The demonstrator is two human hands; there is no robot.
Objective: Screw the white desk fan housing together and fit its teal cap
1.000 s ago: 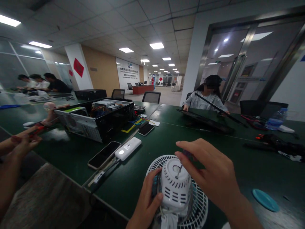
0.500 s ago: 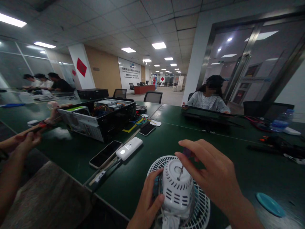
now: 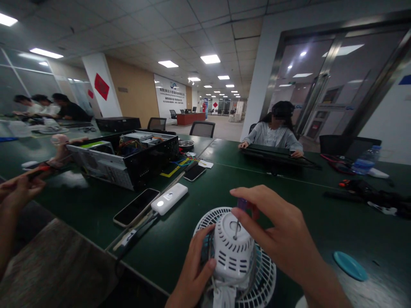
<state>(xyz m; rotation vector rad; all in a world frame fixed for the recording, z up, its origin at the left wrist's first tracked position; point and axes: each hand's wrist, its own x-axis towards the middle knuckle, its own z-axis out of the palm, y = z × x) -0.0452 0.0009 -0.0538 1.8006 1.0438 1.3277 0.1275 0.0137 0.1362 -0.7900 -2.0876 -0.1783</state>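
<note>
A white electric fan [image 3: 233,256] lies face down on the green table, its motor housing pointing up and its round grille spread beneath. My left hand [image 3: 196,265] is wrapped around the left side of the housing. Between the thumb and fingers of my right hand [image 3: 276,226] is a screwdriver [image 3: 242,204] with a purple handle, partly hidden by the fingers. Its thin metal shaft slants down, and the tip meets the top of the housing near a small hole.
Left of the fan lie a white power bank [image 3: 169,199], a phone [image 3: 136,208] and another phone [image 3: 194,173]. An opened computer case [image 3: 128,158] stands beyond, with another person's hands [image 3: 22,188] nearby. A turquoise disc [image 3: 349,265] rests at right. Opposite, a person holds a dark panel [image 3: 276,158].
The view has shifted slightly, so most things sit further left. Both hands keep their hold, and the screwdriver stays on the housing. The person opposite has tilted the dark panel a little.
</note>
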